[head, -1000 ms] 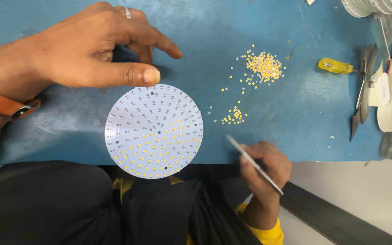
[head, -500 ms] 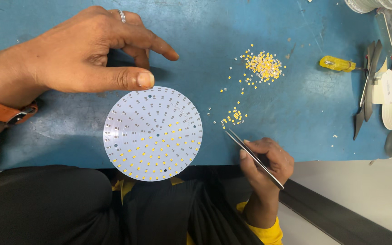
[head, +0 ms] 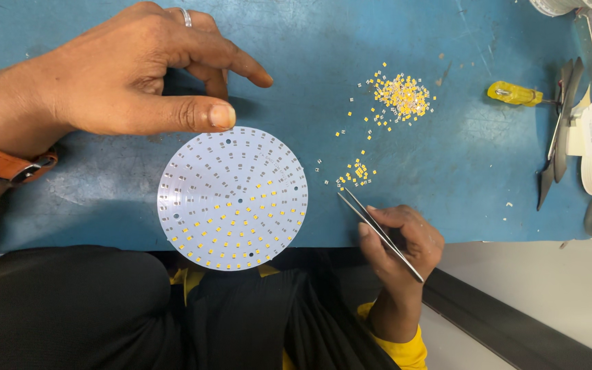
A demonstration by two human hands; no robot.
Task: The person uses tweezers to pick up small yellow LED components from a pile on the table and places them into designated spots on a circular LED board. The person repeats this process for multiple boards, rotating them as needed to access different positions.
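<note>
Risk lies first with the round white circuit board [head: 233, 199], which overhangs the near edge of the blue table [head: 104, 192] above the lap and appears held only by the tip of the left thumb [head: 214, 114] at its far rim; in my judgement a slip of that thumb could tilt or shift the board and unseat the small yellow chips already set on its near half. The left hand [head: 111, 82] arches over the table, thumb extended sideways, the other fingers curled and loosely spread, gripping nothing. The right hand [head: 399, 240] rests at the table edge, wrist bent, thumb and forefinger pinching the metal tweezers [head: 378, 233] mid-shaft. Whether the tips are closed I cannot tell. They point toward the small cluster of loose yellow chips [head: 356, 174] just beyond them; a careless sweep could scatter these. The larger chip pile [head: 402, 94] lies farther off.
</note>
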